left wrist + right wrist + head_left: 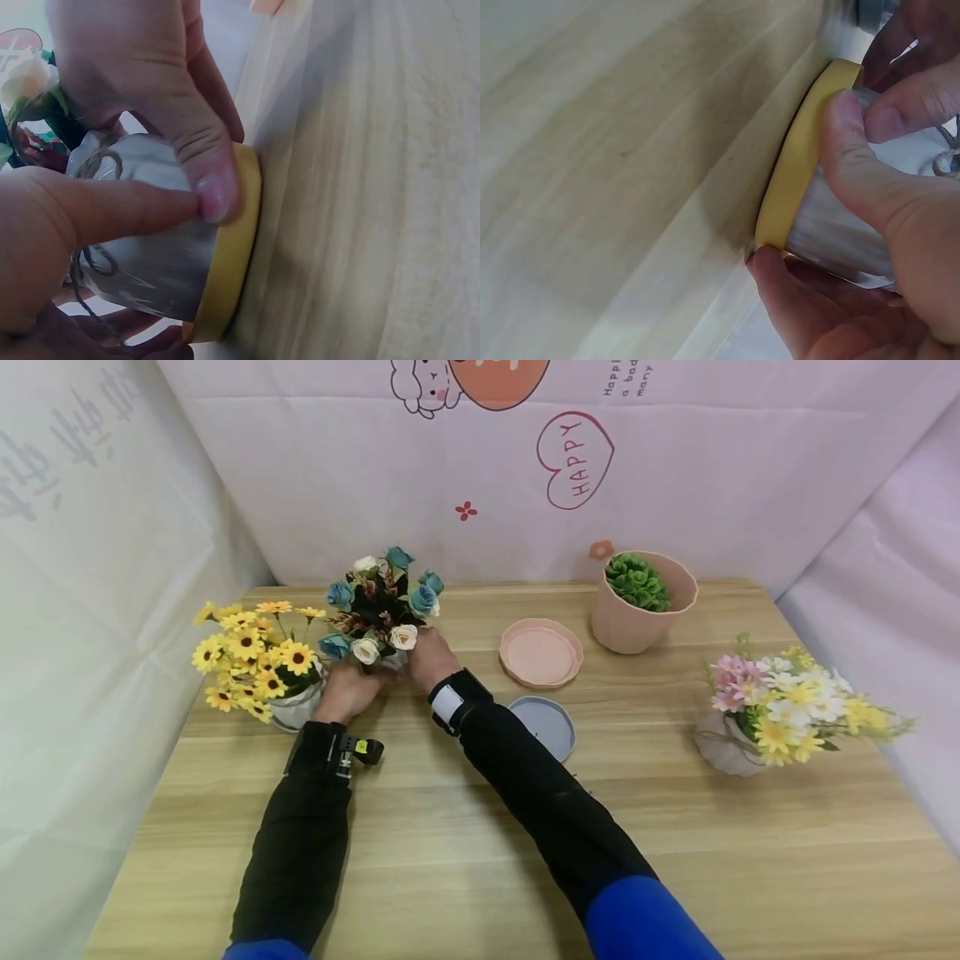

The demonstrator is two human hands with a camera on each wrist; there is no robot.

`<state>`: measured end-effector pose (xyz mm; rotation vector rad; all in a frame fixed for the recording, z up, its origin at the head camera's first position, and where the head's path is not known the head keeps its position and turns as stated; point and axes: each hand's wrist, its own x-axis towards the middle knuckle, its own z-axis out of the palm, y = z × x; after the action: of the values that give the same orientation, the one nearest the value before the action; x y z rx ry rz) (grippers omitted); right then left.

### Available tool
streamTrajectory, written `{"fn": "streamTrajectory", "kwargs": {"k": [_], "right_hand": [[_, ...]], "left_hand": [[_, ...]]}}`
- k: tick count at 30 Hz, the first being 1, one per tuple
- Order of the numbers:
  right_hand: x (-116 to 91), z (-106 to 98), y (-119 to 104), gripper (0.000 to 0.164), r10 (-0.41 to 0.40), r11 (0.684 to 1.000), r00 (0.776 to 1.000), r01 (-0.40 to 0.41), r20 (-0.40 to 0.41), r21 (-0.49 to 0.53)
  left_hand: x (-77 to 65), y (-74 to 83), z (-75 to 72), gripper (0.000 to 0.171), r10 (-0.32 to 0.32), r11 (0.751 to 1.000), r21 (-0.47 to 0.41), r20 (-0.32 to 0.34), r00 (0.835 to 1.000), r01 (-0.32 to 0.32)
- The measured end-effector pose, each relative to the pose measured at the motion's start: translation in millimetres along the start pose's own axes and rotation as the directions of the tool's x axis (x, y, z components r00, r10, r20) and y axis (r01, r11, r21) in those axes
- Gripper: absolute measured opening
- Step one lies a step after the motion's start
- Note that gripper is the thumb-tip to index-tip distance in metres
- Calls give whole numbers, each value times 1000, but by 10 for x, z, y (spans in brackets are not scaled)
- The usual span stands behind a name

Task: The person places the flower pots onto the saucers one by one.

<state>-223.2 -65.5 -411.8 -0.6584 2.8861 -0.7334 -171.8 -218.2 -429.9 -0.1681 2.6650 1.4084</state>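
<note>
Blue and cream artificial roses (381, 606) rise from a grey wrapped flowerpot (161, 274) tied with twine. Its base sits in a yellow saucer (793, 172), low at the tabletop. From the left, my left hand (350, 690) grips the pot, thumb along its side and fingers round behind. My right hand (432, 660) holds the opposite side, its thumb over the saucer's rim and a finger against the saucer's edge. The two thumbs meet at the front. Close beside my left hand stands a pot of yellow daisies (251, 652), partly hidden by that hand.
Right of my hands lie a pink saucer (542, 653) and a grey-blue saucer (546, 727), partly covered by my right arm. Behind stands a pink planter (626, 625) holding a green plant. A pot of mixed flowers (795, 706) leans at the table's right. Cloth walls surround the table.
</note>
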Motion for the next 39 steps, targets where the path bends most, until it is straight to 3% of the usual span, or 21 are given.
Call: {"fn": "streamTrajectory", "kwargs": {"k": [3,7,12,16,19,23,26,28,33,39], "right_hand": [[41,7,0,52,33,999,999,-33,-1,10],[78,18,1,52,79,997,997,-79,1,3],[103,32,6,57,114,993,994,-113,4,-21],[129,47,35,61,98,995,995,-97,31,-36],[145,43,53,58,65,997,995,-61,75,-56],[133,-14,50,57,41,998,990,-35,132,-42],[56,-103,43,64,43,999,985,-37,165,-37],[-33,-175,40,79,45,998,983,-38,178,-41],[-378,-393,82,108,40,999,988,-44,152,25],[-1036,-703,308,107,34,996,997,-40,69,84]], "left_hand": [[25,-3,43,65,20,999,-33,-32,999,-21],[60,-9,122,53,54,999,-4,-81,995,-54],[89,-16,206,63,94,996,3,-116,989,-94],[52,-12,207,54,86,996,24,-103,991,-84],[0,-2,165,52,68,996,60,-69,995,-64],[-63,58,65,72,46,994,98,15,999,-47],[-116,144,-23,80,2,989,148,123,992,-20],[-158,217,-78,83,-26,981,194,188,982,-11],[-326,434,-194,103,-77,946,323,267,961,-14],[-566,701,-209,109,-94,893,439,394,914,-97]]}}
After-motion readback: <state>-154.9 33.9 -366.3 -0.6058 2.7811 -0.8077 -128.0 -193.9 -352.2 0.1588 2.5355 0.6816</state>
